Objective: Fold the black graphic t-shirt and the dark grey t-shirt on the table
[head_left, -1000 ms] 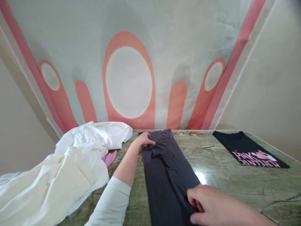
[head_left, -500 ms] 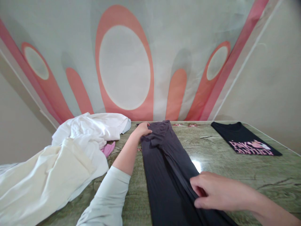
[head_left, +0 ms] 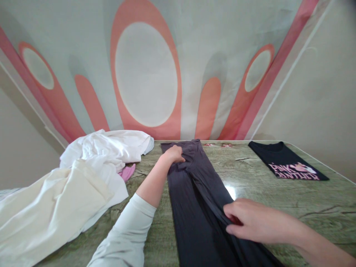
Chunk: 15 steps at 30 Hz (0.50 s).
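Note:
A pair of dark trousers lies lengthwise down the middle of the table, waist at the far edge and legs toward me. Near the waist, my left hand rests on the cloth with its fingers curled into it; the fingertips are partly hidden. My right hand pinches the inner edge of the right-side trouser leg between thumb and fingers, with a fold of cloth running along it. Below the crotch the two legs lie slightly apart.
White clothes and a cream garment are heaped at the left, with a pink piece poking out. A folded black T-shirt with pink print lies at the far right on the wood-patterned table. A wall stands behind.
My left hand has shifted slightly right and nearer along the trousers, uncovering the waist's left corner, where the cloth lies flatter. My right hand keeps its pinch, nearly in place.

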{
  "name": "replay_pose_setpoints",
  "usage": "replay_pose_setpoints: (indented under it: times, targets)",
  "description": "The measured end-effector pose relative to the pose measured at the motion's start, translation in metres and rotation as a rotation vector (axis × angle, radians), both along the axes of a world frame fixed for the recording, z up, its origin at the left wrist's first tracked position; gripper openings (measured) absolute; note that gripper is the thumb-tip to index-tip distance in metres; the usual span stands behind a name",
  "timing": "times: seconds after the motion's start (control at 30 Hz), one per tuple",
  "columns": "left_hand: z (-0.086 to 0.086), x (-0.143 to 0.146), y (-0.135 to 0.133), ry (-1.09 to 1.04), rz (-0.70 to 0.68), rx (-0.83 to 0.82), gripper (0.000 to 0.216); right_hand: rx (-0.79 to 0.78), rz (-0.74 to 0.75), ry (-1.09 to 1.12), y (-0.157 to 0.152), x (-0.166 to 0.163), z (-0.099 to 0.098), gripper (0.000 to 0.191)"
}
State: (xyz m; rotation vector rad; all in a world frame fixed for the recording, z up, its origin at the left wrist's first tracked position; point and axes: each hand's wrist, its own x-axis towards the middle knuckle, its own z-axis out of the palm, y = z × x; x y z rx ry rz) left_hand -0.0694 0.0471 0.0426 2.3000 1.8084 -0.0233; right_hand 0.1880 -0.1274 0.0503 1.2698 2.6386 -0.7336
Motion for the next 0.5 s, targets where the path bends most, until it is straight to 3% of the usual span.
replay_pose_setpoints:
  times: [0.1, 0.27, 0.5]
  targets:
    - [-0.004, -0.004, 0.002, 0.007, 0.009, 0.005, 0.037, -0.033, -0.055, 0.014, 0.009, 0.013, 0.005, 0.004]
    - [-0.002, -0.001, 0.001, -0.014, -0.037, 0.015, 0.037, -0.123, -0.096, 0.045, 0.012, 0.018, 0.012, 0.011]
    - [-0.009, 0.012, 0.000, -0.123, -0.138, 0.141, 0.029, 0.188, -0.078, -0.116, -0.022, -0.005, 0.020, 0.005]
